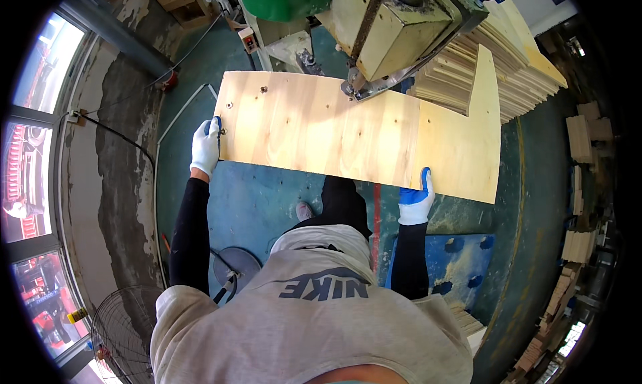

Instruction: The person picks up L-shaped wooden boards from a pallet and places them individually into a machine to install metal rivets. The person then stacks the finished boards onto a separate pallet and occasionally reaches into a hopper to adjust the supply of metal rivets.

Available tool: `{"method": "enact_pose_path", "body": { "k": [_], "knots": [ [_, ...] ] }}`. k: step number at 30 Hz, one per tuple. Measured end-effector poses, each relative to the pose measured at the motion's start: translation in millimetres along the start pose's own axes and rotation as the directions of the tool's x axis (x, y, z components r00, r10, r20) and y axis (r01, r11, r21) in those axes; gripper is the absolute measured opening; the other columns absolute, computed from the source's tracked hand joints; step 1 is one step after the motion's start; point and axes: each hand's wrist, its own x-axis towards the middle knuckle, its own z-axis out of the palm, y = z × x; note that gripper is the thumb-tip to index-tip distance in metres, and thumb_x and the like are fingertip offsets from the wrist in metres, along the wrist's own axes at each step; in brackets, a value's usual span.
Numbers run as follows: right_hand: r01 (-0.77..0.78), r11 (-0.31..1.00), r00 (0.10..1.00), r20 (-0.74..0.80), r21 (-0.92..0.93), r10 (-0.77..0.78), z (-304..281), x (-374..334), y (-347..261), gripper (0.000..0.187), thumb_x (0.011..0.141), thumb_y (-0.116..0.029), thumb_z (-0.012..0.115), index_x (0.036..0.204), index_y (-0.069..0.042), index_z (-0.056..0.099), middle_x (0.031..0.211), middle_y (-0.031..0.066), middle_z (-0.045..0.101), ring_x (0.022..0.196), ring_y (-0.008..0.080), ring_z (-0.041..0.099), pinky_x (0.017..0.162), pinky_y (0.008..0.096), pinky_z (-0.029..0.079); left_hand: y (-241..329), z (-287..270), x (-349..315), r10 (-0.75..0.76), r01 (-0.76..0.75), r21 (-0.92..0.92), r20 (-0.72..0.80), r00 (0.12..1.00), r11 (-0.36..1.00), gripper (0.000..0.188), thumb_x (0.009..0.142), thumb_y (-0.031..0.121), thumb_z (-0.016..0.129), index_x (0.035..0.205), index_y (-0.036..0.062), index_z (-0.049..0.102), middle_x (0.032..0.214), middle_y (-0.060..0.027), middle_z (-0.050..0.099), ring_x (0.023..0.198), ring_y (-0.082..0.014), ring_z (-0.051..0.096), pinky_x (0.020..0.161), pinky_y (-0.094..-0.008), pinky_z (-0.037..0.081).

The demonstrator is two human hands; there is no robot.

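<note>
A large pale plywood panel with an upright tongue at its far right corner spans the space before me. My left hand, in a white and blue work glove, grips the panel's left end. Under the near edge, toward the right, my gloved right hand holds the panel with the thumb on top. The panel's far edge lies beneath the metal head of a machine; a small guard or foot there overlaps the wood. Most fingers of both hands are hidden by the panel or glove.
Stacked plywood panels stand behind on the right. A green bin sits at the far side beside the machine. A wire fan is at near left, and a blue board lies at near right. Wood pieces line the right wall.
</note>
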Motion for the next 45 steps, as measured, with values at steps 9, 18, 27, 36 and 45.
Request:
{"method": "enact_pose_path", "body": {
  "k": [9,18,27,36,45],
  "knots": [
    [-0.020,0.995,1.000,0.008,0.100,0.019,2.7,-5.9,1.8,0.043,0.104,-0.017,0.053,0.142,0.002,0.047,0.143,0.0177,0.056,0.131,0.0314,0.055,0.111,0.0460,0.046,0.8,-5.6,15.3,0.029,-0.028,0.031,-0.025,0.999,0.999,0.043,0.105,0.036,0.055,0.101,-0.0058,0.066,0.082,-0.0087,0.066,0.075,-0.0166,0.056,0.073,-0.0327,0.047],
    [-0.040,0.992,0.999,0.023,0.117,0.038,-0.9,-4.0,-6.8,0.044,0.104,-0.019,0.054,0.142,0.002,0.048,0.144,0.0166,0.055,0.131,0.0303,0.055,0.111,0.0475,0.046,4.4,63.2,-137.0,0.336,0.472,-0.877,0.471,0.815,0.083,0.066,0.105,0.055,0.040,0.157,0.0146,0.032,0.160,-0.0127,0.038,0.145,-0.0328,0.040,0.120,-0.0532,0.031],
    [-0.141,0.990,0.990,-0.028,0.003,0.141,-10.5,-77.4,27.2,0.048,0.106,-0.024,0.051,0.145,0.002,0.044,0.149,0.0170,0.050,0.135,0.0283,0.051,0.114,0.0440,0.042,75.5,100.8,-164.5,-0.332,0.513,-0.856,0.467,0.820,0.065,0.033,0.101,0.036,0.062,0.117,0.0070,0.063,0.104,-0.0072,0.071,0.093,-0.0249,0.070,0.087,-0.0426,0.057],
    [-0.286,0.948,0.941,0.228,0.140,0.251,-55.6,-102.6,12.1,0.056,0.102,-0.036,0.056,0.149,-0.010,0.042,0.148,0.0119,0.050,0.131,0.0344,0.053,0.105,0.0524,0.049,29.8,26.5,-164.9,-0.291,0.271,-0.953,0.223,0.930,0.137,0.046,0.104,0.035,0.055,0.137,0.0033,0.054,0.133,-0.0113,0.063,0.120,-0.0283,0.061,0.103,-0.0430,0.049],
    [0.223,0.815,0.970,0.035,-0.535,-0.242,-44.0,-39.6,-78.8,0.047,0.108,-0.024,0.048,0.148,0.000,0.044,0.147,0.0128,0.052,0.133,0.0237,0.052,0.112,0.0380,0.041,11.5,9.4,-128.2,-0.288,0.159,-0.960,0.089,0.953,0.229,0.044,0.104,0.034,0.056,0.136,0.0034,0.055,0.135,-0.0110,0.062,0.122,-0.0280,0.061,0.105,-0.0435,0.050]
  ]
}}
